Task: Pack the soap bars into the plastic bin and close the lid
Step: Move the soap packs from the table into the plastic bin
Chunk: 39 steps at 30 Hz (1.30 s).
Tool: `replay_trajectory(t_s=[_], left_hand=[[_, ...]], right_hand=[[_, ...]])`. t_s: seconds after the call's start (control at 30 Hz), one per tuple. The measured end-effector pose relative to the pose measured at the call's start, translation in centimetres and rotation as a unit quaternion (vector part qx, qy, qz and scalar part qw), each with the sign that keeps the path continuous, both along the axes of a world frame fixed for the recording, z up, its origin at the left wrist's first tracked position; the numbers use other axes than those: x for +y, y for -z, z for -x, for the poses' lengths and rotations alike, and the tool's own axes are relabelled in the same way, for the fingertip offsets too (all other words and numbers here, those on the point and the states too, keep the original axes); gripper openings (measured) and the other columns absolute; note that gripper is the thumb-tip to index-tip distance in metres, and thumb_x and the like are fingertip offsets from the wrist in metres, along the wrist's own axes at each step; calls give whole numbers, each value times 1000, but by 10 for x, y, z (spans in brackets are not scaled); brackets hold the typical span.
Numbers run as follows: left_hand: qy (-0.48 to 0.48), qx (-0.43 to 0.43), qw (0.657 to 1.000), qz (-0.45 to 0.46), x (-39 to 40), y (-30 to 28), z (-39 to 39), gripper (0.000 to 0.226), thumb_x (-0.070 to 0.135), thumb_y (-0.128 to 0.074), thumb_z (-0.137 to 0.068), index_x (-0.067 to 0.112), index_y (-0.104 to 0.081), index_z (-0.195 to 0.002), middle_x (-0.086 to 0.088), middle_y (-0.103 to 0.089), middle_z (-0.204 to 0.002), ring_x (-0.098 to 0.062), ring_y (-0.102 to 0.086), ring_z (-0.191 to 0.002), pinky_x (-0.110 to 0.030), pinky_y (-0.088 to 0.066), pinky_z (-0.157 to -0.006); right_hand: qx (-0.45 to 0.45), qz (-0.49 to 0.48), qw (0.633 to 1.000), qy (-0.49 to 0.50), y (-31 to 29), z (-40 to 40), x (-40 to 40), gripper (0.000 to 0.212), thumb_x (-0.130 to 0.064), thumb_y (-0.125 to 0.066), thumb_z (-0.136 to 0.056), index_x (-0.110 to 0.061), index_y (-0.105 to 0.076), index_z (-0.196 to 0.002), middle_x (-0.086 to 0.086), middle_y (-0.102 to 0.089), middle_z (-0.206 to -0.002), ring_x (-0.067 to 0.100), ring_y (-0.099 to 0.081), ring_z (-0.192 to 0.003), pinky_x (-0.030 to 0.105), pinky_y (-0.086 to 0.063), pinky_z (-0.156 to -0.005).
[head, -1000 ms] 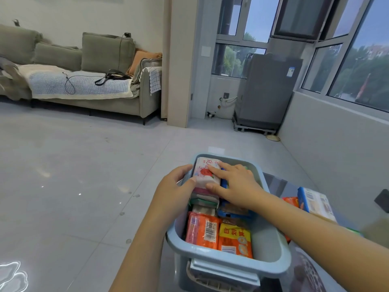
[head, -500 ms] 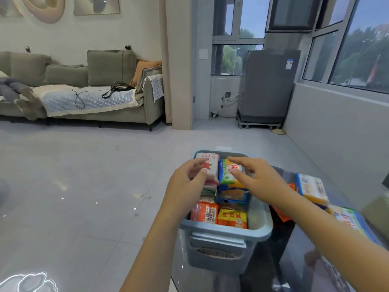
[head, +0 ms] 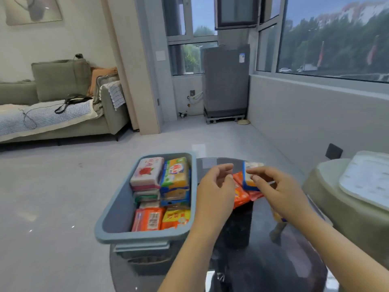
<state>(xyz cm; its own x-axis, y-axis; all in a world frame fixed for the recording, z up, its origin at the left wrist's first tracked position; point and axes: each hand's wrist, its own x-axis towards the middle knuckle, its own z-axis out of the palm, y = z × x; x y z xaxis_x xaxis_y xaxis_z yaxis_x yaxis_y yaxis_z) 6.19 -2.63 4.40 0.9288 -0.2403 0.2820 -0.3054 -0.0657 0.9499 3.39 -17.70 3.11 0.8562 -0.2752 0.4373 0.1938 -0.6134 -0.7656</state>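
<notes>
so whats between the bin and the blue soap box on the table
In the head view, the left hand hangs between the blue plastic bin and the blue-edged soap box, with orange soap packets lying just behind it on the dark glass table.

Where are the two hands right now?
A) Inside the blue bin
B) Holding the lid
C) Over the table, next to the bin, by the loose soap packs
C: the left hand and right hand hang over the dark table, right of the bin, at the loose soap packs.
</notes>
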Motion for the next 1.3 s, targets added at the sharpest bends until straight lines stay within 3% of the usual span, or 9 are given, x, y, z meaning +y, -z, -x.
replay_trajectory(t_s=[0.1, 0.37, 0.53, 0.7, 0.77, 0.97, 1.1, 1.2, 1.3], left_hand=[[28, 28, 999, 10, -34, 8, -2, 22, 12, -50, -94, 29, -61, -101, 19, -64, -95, 16, -61, -80, -1, -45, -60], [10, 85, 996, -39, -95, 57, -32, 22, 16, -49, -94, 23, -62, -112, 22, -59, -96, 18, -58, -81, 0, -45, -62], [-55, 97, 992, -52, -114, 82, -65, 21, 20, -47, -96, 23, -59, -113, 15, -61, -105, 4, -58, -89, -4, -46, -60], [-38, 94, 990, -95, -130, 94, -96, 28, 23, -42, -97, 19, -60, -118, 8, -66, -109, -9, -63, -99, -11, -45, -65], [-32, 96, 990, -102, -136, 99, -101, 30, 23, -44, -96, 20, -61, -121, 7, -65, -110, -9, -60, -99, -9, -42, -66], [-48, 94, 992, -74, -138, 102, -94, 33, 17, -52, -93, 21, -60, -125, 9, -65, -115, -5, -59, -100, -9, -47, -67], [-12, 113, 993, -34, -137, 98, -71, 31, 17, -57, -90, 23, -64, -120, 20, -67, -101, -2, -62, -99, -24, -51, -85], [-2, 115, 993, -19, -140, 97, -50, 30, 16, -60, -89, 25, -66, -117, 29, -64, -92, 7, -61, -93, -15, -48, -79], [9, 137, 990, -9, -146, 97, -32, 34, 16, -63, -87, 26, -64, -120, 22, -66, -105, 4, -60, -99, -16, -49, -81]], right_hand=[[12, -18, 999, 35, 12, 2, -29, 20, -11, -57, -88, -25, -68, -97, -19, -62, -85, -13, -56, -73, 2, -40, -60], [133, -37, 988, 73, 59, -15, -78, 17, -29, -54, -87, -38, -64, -96, -12, -66, -88, 2, -59, -78, 17, -41, -58], [154, -10, 984, 84, 72, -44, -85, 31, -29, -52, -88, -28, -58, -119, -7, -59, -113, 5, -54, -93, 22, -41, -76], [191, -70, 977, 68, 76, -64, -87, 41, -27, -46, -93, -23, -46, -134, 3, -62, -123, 13, -58, -104, 19, -43, -74], [208, -82, 973, 57, 77, -71, -87, 37, -28, -44, -94, -26, -50, -131, 5, -65, -118, 18, -59, -106, 27, -47, -79], [185, -147, 965, 113, 80, -74, -90, 27, -33, -53, -89, -23, -64, -112, -16, -60, -87, -2, -52, -75, 15, -36, -58], [145, -177, 960, 163, 75, -55, -96, 19, -37, -63, -82, -22, -61, -93, -14, -60, -85, 0, -52, -71, 15, -38, -49], [147, -178, 956, 183, 75, -37, -102, 16, -37, -64, -80, -23, -59, -85, -12, -59, -85, 3, -55, -77, 22, -42, -58], [174, -180, 950, 188, 75, -23, -110, 7, -28, -62, -82, -24, -57, -81, -7, -61, -85, 9, -58, -79, 30, -49, -68]])
